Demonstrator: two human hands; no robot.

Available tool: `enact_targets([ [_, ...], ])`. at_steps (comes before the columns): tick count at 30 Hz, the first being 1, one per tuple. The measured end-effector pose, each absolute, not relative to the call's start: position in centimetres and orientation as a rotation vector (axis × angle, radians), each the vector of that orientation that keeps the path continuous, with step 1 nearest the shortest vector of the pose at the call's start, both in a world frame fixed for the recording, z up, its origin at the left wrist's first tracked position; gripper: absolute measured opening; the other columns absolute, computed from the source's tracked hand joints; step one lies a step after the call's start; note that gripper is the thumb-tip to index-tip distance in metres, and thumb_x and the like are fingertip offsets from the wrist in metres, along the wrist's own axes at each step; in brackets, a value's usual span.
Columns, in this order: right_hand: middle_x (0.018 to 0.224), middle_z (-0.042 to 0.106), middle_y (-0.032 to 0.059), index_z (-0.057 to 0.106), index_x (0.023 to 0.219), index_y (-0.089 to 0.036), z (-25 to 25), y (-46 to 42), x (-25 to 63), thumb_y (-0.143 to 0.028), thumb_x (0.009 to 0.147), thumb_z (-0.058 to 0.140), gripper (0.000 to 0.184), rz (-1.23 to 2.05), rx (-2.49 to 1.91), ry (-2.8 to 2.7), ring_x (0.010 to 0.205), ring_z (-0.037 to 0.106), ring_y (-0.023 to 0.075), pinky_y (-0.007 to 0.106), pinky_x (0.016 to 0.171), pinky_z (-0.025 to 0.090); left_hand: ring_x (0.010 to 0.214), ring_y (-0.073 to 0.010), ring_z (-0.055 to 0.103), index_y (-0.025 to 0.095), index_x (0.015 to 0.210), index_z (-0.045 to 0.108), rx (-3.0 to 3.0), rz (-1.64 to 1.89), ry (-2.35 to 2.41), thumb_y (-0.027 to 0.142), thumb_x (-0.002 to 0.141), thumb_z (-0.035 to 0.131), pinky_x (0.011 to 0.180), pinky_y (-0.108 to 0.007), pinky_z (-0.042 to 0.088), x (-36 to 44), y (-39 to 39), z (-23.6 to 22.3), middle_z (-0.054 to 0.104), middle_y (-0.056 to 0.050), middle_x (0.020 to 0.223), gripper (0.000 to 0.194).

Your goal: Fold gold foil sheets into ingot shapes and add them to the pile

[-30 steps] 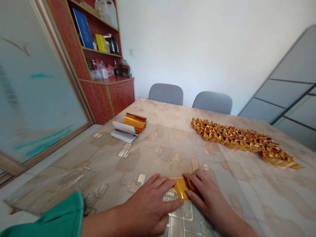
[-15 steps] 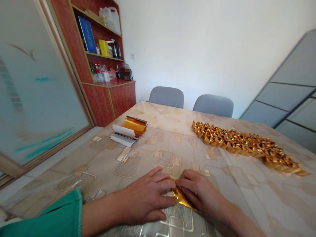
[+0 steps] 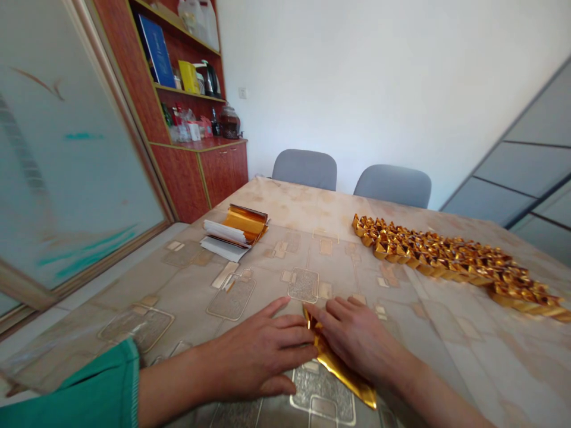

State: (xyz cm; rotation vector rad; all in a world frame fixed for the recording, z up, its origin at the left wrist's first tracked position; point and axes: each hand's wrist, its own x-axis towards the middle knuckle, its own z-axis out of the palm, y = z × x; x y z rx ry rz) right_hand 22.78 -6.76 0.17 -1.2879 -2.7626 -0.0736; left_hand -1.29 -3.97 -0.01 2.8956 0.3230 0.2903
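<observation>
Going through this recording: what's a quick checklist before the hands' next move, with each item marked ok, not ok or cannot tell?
Right hand resting on the gold foil piece: ok.
Left hand touching that foil: cannot tell, its fingertips sit at the edge.
Foil's fold pressed sharp: cannot tell, the hands hide it.
Green sleeve apart from the foil: ok.
Row of folded gold pieces apart from both hands: ok.
Foil stack with white paper apart from both hands: ok.

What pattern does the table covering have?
The table covering is beige with gold-outlined rounded rectangles, shown best in the head view.
</observation>
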Motion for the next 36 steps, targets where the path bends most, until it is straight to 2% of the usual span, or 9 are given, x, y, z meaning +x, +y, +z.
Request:
enact_targets([
  [2, 0.084, 0.063, 0.0018, 0.06, 0.102, -0.02, -0.2, -6.7, 22.8, -0.024, 0.098, 0.057, 0.006, -0.129, -1.254, -2.744, 0.076, 0.056, 0.0204, 0.033, 0.068, 0.039, 0.128, -0.0222, 0.051, 0.027, 0.145, 0.043, 2.891, 0.282, 0.312, 0.044, 0.095, 0.058, 0.122, -0.045, 0.014, -1.4, -3.7, 0.1, 0.062, -0.004, 0.133, 0.055],
  [4, 0.085, 0.063, 0.0021, 0.062, 0.1, -0.021, -0.7, -6.7, 23.0, -0.026, 0.098, 0.058, 0.007, -0.142, -1.179, -2.756, 0.078, 0.055, 0.0204, 0.033, 0.07, 0.038, 0.125, -0.0217, 0.054, 0.027, 0.143, 0.046, 2.887, 0.299, 0.322, 0.043, 0.095, 0.058, 0.121, -0.045, 0.014, -1.5, -3.7, 0.1, 0.064, -0.004, 0.13, 0.053],
  [10, 0.092, 0.063, 0.0024, 0.062, 0.116, -0.022, -0.8, -6.6, 23.4, -0.031, 0.1, 0.052, 0.021, -0.035, -1.089, -2.758, 0.084, 0.054, 0.0204, 0.034, 0.074, 0.039, 0.118, -0.0213, 0.056, 0.027, 0.14, 0.049, 2.863, 0.342, 0.353, 0.042, 0.092, 0.063, 0.119, -0.043, 0.021, -1.5, -3.7, -0.4, 0.066, -0.003, 0.126, 0.052],
  [18, 0.102, 0.061, 0.0045, 0.057, 0.132, -0.027, -0.3, -5.2, 23.8, -0.033, 0.098, 0.057, 0.035, 0.073, -1.194, -2.726, 0.095, 0.055, 0.0231, 0.038, 0.085, 0.04, 0.121, -0.0231, 0.054, 0.027, 0.136, 0.053, 2.822, 0.3, 0.387, 0.036, 0.088, 0.068, 0.12, -0.046, 0.018, -1.3, -4.0, -0.2, 0.065, -0.002, 0.129, 0.051],
  [23, 0.102, 0.061, 0.005, 0.06, 0.13, -0.03, -0.6, -4.5, 23.8, -0.033, 0.098, 0.057, 0.033, 0.073, -1.205, -2.672, 0.095, 0.054, 0.023, 0.038, 0.085, 0.041, 0.12, -0.0227, 0.056, 0.026, 0.135, 0.053, 2.824, 0.339, 0.368, 0.039, 0.091, 0.064, 0.121, -0.047, 0.018, -1.5, -3.8, 0.0, 0.065, -0.003, 0.128, 0.047],
  [26, 0.101, 0.061, 0.0057, 0.06, 0.129, -0.027, -0.9, -4.5, 23.6, -0.031, 0.096, 0.058, 0.033, 0.036, -1.294, -2.609, 0.094, 0.054, 0.0237, 0.037, 0.083, 0.041, 0.121, -0.0231, 0.056, 0.026, 0.132, 0.055, 2.843, 0.355, 0.4, 0.039, 0.093, 0.06, 0.121, -0.048, 0.017, -1.9, -3.0, 0.0, 0.065, -0.004, 0.13, 0.041],
  [31, 0.093, 0.062, 0.0078, 0.067, 0.112, -0.019, -0.9, -4.8, 24.3, -0.024, 0.098, 0.052, 0.021, -0.067, -1.528, -2.434, 0.089, 0.055, 0.0259, 0.041, 0.079, 0.044, 0.124, -0.0233, 0.055, 0.027, 0.122, 0.06, 2.849, 0.378, 0.499, 0.032, 0.097, 0.055, 0.12, -0.049, 0.016, -2.4, -1.7, 0.3, 0.065, -0.001, 0.132, 0.026],
  [33, 0.095, 0.063, 0.0097, 0.065, 0.114, -0.017, -0.6, -5.1, 24.6, -0.02, 0.099, 0.047, 0.024, -0.005, -1.526, -2.339, 0.091, 0.056, 0.0262, 0.043, 0.081, 0.046, 0.125, -0.0226, 0.054, 0.026, 0.12, 0.06, 2.844, 0.346, 0.466, 0.031, 0.099, 0.053, 0.12, -0.049, 0.016, -2.3, -1.5, 0.4, 0.065, 0.0, 0.132, 0.023],
  [36, 0.107, 0.064, 0.0102, 0.06, 0.122, -0.018, -0.1, -6.2, 24.3, -0.018, 0.102, 0.041, 0.029, 0.308, -1.284, -2.283, 0.1, 0.057, 0.0228, 0.039, 0.088, 0.049, 0.128, -0.0212, 0.053, 0.027, 0.119, 0.06, 2.843, 0.309, 0.404, 0.03, 0.101, 0.05, 0.12, -0.047, 0.017, -2.1, -1.1, 0.4, 0.065, 0.0, 0.132, 0.022],
])
